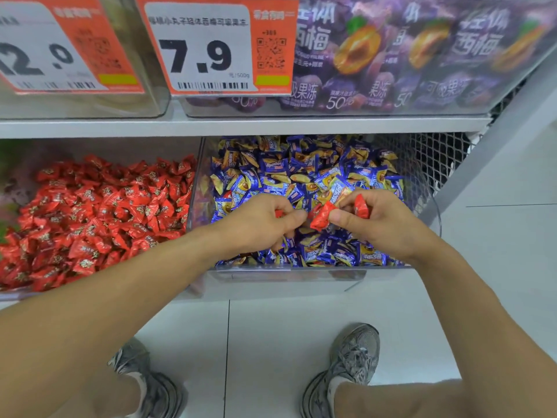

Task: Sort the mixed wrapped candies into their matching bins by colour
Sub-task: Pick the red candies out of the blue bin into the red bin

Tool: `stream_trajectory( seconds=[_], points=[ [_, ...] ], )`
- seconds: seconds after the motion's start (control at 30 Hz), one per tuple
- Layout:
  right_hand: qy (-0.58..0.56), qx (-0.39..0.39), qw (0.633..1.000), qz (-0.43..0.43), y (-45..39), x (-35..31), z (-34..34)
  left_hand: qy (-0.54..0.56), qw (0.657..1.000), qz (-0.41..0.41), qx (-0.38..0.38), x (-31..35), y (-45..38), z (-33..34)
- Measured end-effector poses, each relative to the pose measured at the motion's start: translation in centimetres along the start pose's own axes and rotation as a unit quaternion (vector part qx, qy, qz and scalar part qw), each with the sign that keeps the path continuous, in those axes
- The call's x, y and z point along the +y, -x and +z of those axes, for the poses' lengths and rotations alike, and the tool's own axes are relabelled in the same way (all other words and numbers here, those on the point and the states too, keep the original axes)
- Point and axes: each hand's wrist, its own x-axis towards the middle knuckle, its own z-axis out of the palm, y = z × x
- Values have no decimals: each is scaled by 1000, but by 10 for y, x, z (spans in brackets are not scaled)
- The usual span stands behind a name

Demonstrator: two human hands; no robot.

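Observation:
Two clear bins stand on the lower shelf. The left bin (193, 188) is heaped with red wrapped candies (99, 212). The right bin (301, 271) is full of blue-and-yellow wrapped candies (304, 173). Both hands hover over the blue bin. My right hand (382, 224) pinches one red candy (321, 217) between thumb and forefinger and holds a second red candy (361, 206) in its curled fingers. My left hand (262, 224) is curled, with a bit of red wrapper (278, 213) showing inside its fingers.
The shelf above carries a bin of purple plum jelly packs (391, 55) and orange price tags (211, 46). Wire mesh (434, 158) closes the shelf's right side. Below are a white tiled floor (271, 327) and my grey sneakers (352, 363).

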Motion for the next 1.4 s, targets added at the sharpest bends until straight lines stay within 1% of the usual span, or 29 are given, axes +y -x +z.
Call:
stream_trajectory(
  seconds=[0.07,0.1,0.13,0.17,0.23,0.27,0.33,0.4,0.47,0.53,0.57,0.63,0.7,0.8,0.87,0.93,1.0,1.03,1.07,1.1,1.17,1.2,1.27,1.33,1.4],
  points=[
    [-31,-1,999,19,1,0,0,134,990,-19,-25,5,0,3],
    [-40,-1,999,29,2,1,1,175,984,-29,-32,8,1,4],
    [-44,-3,998,36,2,1,3,184,982,-31,-36,9,0,5],
    [-50,-6,998,39,2,1,6,162,986,-26,-37,9,-1,6],
    [-61,-22,997,36,2,-1,11,79,996,4,-28,9,0,8],
    [-60,-33,997,29,2,-3,14,57,998,19,-22,8,0,8],
    [-48,-40,998,24,2,-6,17,46,998,35,-10,4,0,7],
    [-57,-32,997,48,2,-8,17,-4,999,49,-2,3,0,6],
    [-90,-50,991,87,3,-11,14,-57,996,64,2,3,1,5],
    [-106,-86,983,127,3,-13,12,-53,996,66,-9,4,4,3],
    [-90,-96,980,149,3,-13,11,-42,997,61,-16,4,6,2],
    [-30,-96,977,186,1,-14,5,-35,998,49,-16,5,9,-2],
    [4,-76,979,188,0,-20,1,-11,999,36,-6,6,16,-10],
    [14,-70,990,119,-1,-43,13,53,997,47,-10,6,35,-27],
    [-16,-82,994,75,-5,-61,37,62,995,75,13,1,54,-41],
    [-51,-71,995,58,-11,-79,66,44,992,95,75,-13,75,-60],
    [-90,-60,993,38,-19,-94,92,6,983,96,159,-33,95,-83],
    [-83,-57,995,3,-23,-100,104,-31,976,90,195,-45,103,-94],
    [-51,-55,996,-53,-28,-105,116,-65,970,78,222,-56,109,-104],
    [5,-45,992,-120,-34,-109,128,-85,966,69,235,-67,113,-112],
    [123,-12,963,-238,-48,-112,153,-87,970,60,220,-90,112,-124],
    [160,-7,950,-269,-57,-111,166,-83,974,63,200,-100,110,-128],
    [198,-25,942,-270,-73,-109,186,-77,978,76,177,-117,107,-135],
    [223,-59,936,-265,-81,-107,197,-39,981,74,177,-127,110,-142],
    [240,-74,926,-284,-86,-107,198,-26,979,79,186,-136,116,-150]
  ],
)
